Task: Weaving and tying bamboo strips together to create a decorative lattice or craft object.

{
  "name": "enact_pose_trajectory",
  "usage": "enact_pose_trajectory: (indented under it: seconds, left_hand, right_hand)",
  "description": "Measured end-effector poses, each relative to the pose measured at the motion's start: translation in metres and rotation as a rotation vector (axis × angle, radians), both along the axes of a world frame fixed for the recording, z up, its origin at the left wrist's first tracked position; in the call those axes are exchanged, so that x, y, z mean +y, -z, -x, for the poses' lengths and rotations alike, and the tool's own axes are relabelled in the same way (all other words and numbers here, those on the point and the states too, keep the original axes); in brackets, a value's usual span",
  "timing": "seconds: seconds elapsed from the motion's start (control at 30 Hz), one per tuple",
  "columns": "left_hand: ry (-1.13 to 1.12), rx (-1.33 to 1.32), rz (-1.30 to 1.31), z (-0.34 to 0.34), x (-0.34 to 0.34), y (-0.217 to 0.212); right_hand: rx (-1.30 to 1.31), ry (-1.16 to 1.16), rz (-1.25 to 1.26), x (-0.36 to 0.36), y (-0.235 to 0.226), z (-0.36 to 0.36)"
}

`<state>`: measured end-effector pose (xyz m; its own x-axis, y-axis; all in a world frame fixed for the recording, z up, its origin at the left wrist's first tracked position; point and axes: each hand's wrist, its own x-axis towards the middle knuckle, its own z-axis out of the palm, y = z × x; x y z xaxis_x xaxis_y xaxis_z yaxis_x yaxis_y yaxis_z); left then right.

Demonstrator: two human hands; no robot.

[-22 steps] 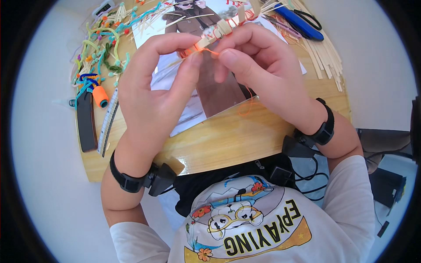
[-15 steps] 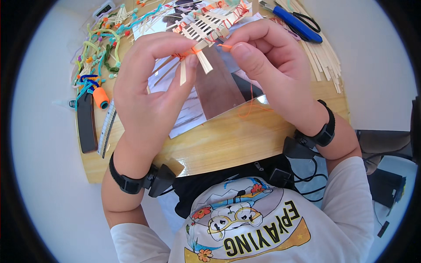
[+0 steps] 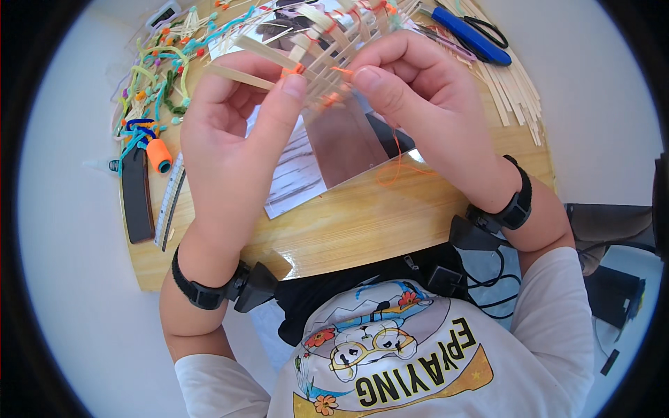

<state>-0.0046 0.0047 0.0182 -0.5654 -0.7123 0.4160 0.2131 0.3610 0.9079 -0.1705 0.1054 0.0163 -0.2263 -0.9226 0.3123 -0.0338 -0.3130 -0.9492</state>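
Above the counter, between the 2 hands: lattice, pale flat strips crossing with gaps; red and orange thread bindings; 2 strip ends jutting left.
Left hand: grip clamped on the lattice, thumb to fingers, at an orange binding.
Right hand: grip pinched together on orange thread; slack loop hanging below.
Hard to make out: lattice's lower edge, blurred; its far portion, partly cut off at the top.
Hidden: part of the printed sheet, behind hands and lattice.
Counter: light wood, glossy; at left, pipe cleaners, orange spool, ruler, dark slab; at right, blue tool, loose strips.
Room: white wall at left.
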Motion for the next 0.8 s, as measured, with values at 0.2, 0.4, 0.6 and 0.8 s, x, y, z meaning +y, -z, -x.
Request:
enact_pose_trajectory:
  seconds: [0.2,0.4,0.6,0.8]
  left_hand:
    - [0.036,0.003,-0.027,0.002,0.004,0.004]
    - [0.038,-0.002,0.143,0.004,0.003,0.007]
    - [-0.063,-0.027,0.479,0.005,-0.004,0.010]
    - [-0.283,-0.108,1.011,0.002,-0.020,0.002]
  right_hand:
    - [0.059,0.024,0.049,0.003,-0.002,-0.001]
    - [0.004,0.011,0.014,0.001,-0.001,-0.002]
    - [-0.028,0.009,-0.055,0.001,-0.003,-0.002]
    - [-0.294,-0.229,-0.183,-0.004,-0.001,0.005]
